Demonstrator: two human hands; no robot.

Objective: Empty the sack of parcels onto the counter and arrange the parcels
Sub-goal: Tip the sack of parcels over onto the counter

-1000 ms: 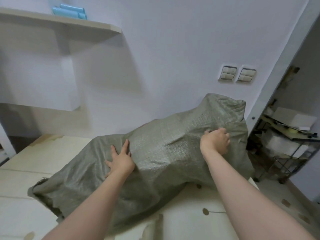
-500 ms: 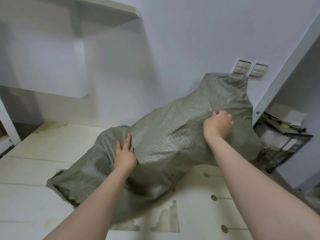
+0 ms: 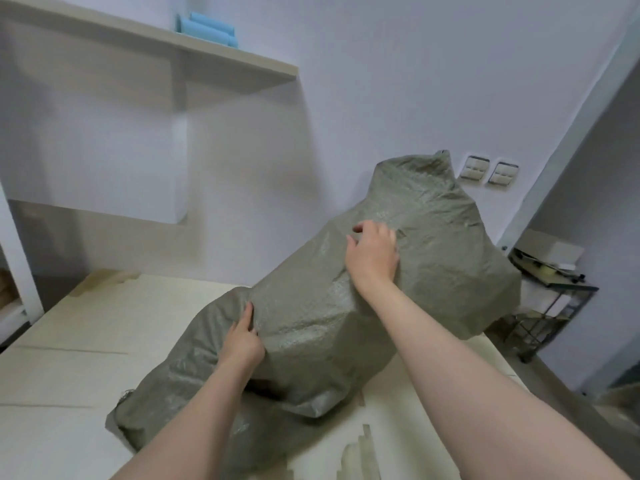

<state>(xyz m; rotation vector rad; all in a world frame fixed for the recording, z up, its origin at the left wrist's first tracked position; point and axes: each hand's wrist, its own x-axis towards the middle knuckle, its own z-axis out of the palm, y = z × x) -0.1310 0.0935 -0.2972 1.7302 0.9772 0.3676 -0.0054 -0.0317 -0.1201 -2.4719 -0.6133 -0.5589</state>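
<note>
Steeper than a moment ago, our bulging grey-green woven sack (image 3: 433, 237) tilts on the pale tabletop (image 3: 86, 323); our right grip (image 3: 372, 258) bunches its fabric to lift, left grip (image 3: 242, 344) presses straight-fingered, steadying.

Reached forward with both bare arms, pressed the left hand (image 3: 242, 342) straight-fingered against the sack's (image 3: 450, 261) lower side, gripped higher up with the curled right hand (image 3: 373, 252).

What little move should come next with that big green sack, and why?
Probably raise the far end higher. The right hand grips the sack near its raised end, the left hand presses lower down, the frayed low end lies on the counter, and nothing has spilled out yet.
</note>
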